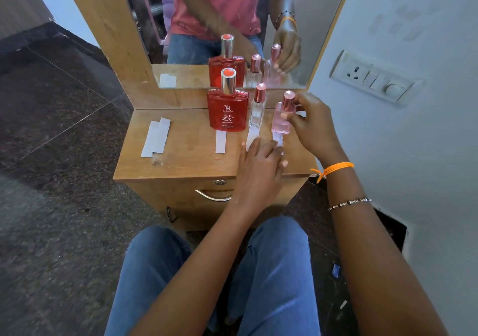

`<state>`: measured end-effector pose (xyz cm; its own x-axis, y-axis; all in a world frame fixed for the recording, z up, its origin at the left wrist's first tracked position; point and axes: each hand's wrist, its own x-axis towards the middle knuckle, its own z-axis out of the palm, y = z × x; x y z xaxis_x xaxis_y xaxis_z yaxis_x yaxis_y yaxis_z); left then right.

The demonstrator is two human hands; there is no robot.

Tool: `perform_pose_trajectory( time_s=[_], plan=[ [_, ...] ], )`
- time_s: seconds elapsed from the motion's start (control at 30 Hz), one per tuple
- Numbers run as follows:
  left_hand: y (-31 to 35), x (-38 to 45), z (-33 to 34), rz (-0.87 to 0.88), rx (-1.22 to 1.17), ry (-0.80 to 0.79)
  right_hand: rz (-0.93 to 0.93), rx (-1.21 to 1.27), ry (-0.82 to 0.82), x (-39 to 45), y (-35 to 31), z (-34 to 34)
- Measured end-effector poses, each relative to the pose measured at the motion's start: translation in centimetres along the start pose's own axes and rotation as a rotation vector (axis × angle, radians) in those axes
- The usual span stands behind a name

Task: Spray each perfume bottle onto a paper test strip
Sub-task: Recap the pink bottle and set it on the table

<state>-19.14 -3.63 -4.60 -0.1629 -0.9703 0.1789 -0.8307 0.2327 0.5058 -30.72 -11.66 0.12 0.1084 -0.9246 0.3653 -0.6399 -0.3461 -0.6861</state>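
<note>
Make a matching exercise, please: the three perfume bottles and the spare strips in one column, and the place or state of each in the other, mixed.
Things:
1. red bottle
2. clear bottle
3. pink bottle
4. spare strips

Places or states:
A. middle of the row
B. held by the right hand
C. left part of the table
D. left end of the row, untouched

Pairs: 1-D, 2-A, 3-B, 4-C

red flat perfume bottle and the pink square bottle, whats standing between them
In the head view, a slim clear glass bottle with a rose-gold cap stands between the red flat perfume bottle and the pink square bottle.
</note>
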Motion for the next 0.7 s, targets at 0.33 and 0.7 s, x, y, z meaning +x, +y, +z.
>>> perform_pose_trajectory(
  time_s=[0.33, 0.7],
  plan=[
    [0.1, 0.5, -0.4, -0.019, -0.057, -0.008, 0.027, 0.018, 0.033, 1.2, 0.9, 1.0],
    [0.1, -0.2, -0.7, 0.005, -0.096, 0.041, 0.093, 0.076, 0.036, 0.7, 1.5, 1.3]
  ],
)
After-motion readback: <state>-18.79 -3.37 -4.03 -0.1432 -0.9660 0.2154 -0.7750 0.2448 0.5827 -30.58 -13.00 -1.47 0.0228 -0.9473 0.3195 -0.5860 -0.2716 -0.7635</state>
